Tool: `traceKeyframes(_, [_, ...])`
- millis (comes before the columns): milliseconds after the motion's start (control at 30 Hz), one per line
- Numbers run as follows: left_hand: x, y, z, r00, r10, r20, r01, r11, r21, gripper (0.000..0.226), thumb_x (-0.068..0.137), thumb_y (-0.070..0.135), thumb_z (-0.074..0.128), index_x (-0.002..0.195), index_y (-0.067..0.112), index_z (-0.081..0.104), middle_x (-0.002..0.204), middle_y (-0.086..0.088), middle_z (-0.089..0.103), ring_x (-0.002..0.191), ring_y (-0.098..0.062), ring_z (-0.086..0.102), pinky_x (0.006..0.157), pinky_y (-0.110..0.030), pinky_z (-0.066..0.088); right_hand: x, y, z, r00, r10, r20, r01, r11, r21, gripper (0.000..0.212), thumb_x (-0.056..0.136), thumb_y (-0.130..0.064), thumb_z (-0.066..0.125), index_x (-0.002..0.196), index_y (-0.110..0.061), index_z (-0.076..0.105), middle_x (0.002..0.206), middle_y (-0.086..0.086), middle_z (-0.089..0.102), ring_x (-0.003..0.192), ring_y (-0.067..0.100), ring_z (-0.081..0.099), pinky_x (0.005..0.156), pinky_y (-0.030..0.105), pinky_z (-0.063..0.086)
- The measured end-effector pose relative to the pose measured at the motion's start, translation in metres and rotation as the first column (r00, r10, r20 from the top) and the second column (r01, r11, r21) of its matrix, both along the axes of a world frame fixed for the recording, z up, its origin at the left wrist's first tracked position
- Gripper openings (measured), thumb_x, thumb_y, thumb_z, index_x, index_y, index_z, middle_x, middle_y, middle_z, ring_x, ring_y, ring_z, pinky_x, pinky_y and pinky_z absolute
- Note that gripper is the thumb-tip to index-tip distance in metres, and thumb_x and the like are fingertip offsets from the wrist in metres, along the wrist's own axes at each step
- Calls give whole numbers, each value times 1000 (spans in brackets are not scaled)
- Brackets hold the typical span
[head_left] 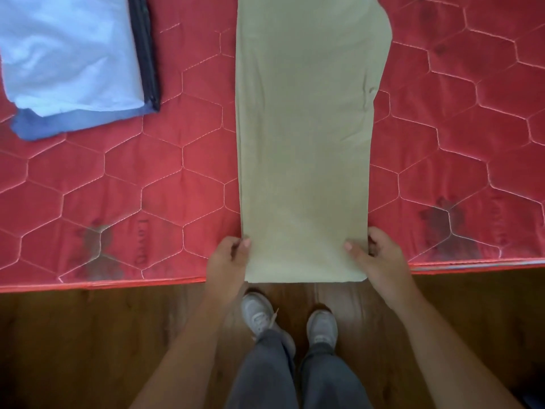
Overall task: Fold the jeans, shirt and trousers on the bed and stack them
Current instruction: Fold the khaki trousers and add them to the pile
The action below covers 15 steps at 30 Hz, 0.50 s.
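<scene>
Both hands, the left hand [228, 256] and right hand [376, 255], pinch the hem end of the khaki trousers [306, 143]. The trousers lie lengthwise on the red mattress [147, 187].

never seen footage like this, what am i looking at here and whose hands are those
There is no machine here: one camera worn on a person's head looks down at their own two bare hands. They stand on a wooden floor at the edge of a red quilted mattress. Long khaki trousers lie flat on it, reaching away from the person. The left hand and right hand each pinch a near corner of them. At the far left, a folded light blue shirt lies on folded jeans.
</scene>
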<state>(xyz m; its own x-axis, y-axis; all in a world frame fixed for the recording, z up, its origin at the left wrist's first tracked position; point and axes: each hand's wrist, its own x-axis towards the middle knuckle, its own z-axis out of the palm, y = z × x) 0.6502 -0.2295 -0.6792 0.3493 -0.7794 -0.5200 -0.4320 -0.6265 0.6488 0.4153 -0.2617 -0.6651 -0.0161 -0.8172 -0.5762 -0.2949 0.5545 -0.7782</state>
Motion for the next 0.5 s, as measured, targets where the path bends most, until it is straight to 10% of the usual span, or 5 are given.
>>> traceKeyframes(500, [1,10,2,995,95,26,-95,995,-35,19,100,16,32,88,7,43,68,3,41,60,-7,37,48,-12,33,8,6,11,992,113,47,-111,993,-35,23,88,-12,58,89,-35,57,92,-20,62,87,-3,59,75,18,47])
